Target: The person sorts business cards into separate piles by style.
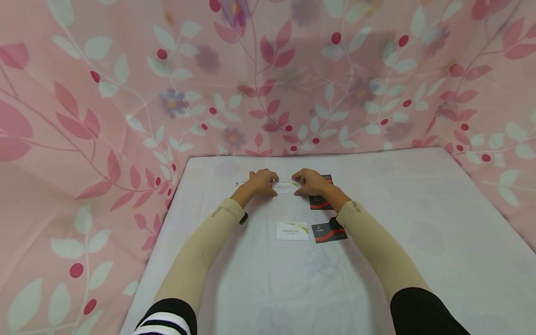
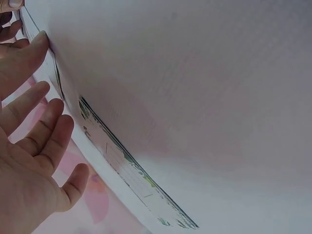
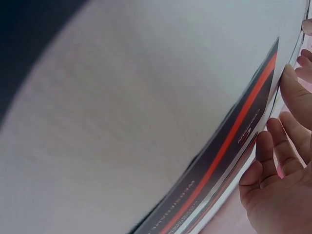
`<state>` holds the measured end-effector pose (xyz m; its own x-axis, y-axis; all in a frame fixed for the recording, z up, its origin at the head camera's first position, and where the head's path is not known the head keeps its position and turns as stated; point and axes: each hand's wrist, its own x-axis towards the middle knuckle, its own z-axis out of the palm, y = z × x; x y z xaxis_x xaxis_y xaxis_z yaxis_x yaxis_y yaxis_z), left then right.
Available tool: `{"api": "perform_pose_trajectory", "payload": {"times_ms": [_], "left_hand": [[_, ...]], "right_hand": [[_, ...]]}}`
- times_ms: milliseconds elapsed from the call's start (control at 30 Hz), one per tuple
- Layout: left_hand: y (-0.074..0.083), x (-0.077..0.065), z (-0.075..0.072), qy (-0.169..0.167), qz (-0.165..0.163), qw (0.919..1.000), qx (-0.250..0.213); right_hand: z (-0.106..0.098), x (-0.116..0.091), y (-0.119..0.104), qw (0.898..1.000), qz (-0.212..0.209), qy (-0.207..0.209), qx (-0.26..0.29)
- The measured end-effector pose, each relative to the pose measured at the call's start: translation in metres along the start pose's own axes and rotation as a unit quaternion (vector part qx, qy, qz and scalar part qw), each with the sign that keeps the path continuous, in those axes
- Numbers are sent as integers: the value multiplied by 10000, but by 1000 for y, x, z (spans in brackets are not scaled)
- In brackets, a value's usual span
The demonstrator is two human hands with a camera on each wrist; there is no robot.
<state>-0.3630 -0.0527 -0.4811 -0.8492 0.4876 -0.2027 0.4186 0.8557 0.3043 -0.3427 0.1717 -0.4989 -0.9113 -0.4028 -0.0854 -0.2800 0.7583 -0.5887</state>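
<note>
A white business card (image 1: pixel 285 187) with a green curved corner lies between my two hands toward the back of the table. My left hand (image 1: pixel 261 182) holds its left end, thumb at the near edge and index finger at the far edge. At its right end my right hand (image 1: pixel 311 181) grips it the same way. In the left wrist view a leaf-patterned card (image 2: pixel 129 163) lies below my spread outer fingers. A black card with a red stripe (image 3: pixel 229 131) is beside my right thumb in the right wrist view, with another dark card partly hidden behind it.
Nearer to me, a second white card (image 1: pixel 292 231) and a black and red card (image 1: pixel 329 232) lie side by side on the white-covered table (image 1: pixel 268 279). A pink floral cloth (image 1: pixel 268 93) hangs behind the table's back edge.
</note>
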Motion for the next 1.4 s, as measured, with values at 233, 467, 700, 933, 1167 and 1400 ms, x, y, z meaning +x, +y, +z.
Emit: {"api": "perform_pose_trajectory", "payload": {"times_ms": [233,467,700,933,1167,1400], "left_hand": [[1,-1,-3,75,151,9998,96],[1,-7,-7,291,553,9978,-217],[6,-22,-11,399,915,9944,-345],[9,-46,-10,389,1199,9894,-725],[1,-70,-6,408,1594,9748,-1506],[10,-88,4,304,1581,9752,-1518]], "right_hand": [[-1,-5,1,9998,-135,164,-30],[-10,-18,-1,9990,-263,255,275],[-9,-37,-3,9976,-209,346,554],[-5,-55,-13,9928,-168,397,1121],[-4,-73,-17,9859,-340,192,1627],[6,-89,-22,9858,-373,84,1636]]}}
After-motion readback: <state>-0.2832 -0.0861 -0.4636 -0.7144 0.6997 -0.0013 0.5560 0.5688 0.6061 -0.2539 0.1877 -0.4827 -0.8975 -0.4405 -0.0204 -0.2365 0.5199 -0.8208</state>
